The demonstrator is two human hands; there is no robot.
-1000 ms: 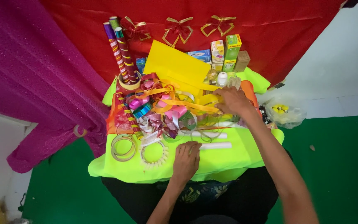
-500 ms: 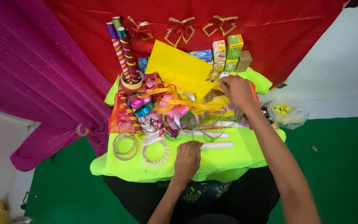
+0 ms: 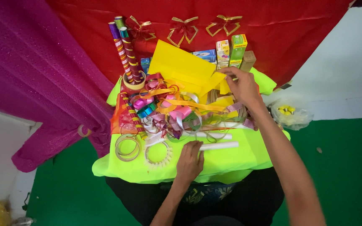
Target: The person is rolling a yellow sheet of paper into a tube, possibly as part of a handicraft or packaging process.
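My right hand (image 3: 242, 86) reaches to the back of the small table and pinches the corner of a yellow paper sheet (image 3: 180, 67) that leans against the red backdrop. My left hand (image 3: 190, 160) rests palm down on the neon yellow-green tablecloth (image 3: 231, 161) near the front edge, fingertips touching a white stick (image 3: 221, 146). A second white stick (image 3: 214, 135) lies just behind it. Between the hands sits a tangled heap of coloured ribbons (image 3: 170, 111).
Striped wrapping-paper rolls (image 3: 124, 48) lean at the back left over a tape roll (image 3: 133, 82). Small boxes (image 3: 235, 52) stand at the back right. Clear tape rings (image 3: 127, 146) lie front left. Red bows (image 3: 182, 29) hang on the backdrop. A plastic bag (image 3: 289, 114) lies on the floor.
My right hand has moved from the ribbon heap up and back to the yellow paper's corner and taken hold of it. My left hand has stayed in place.
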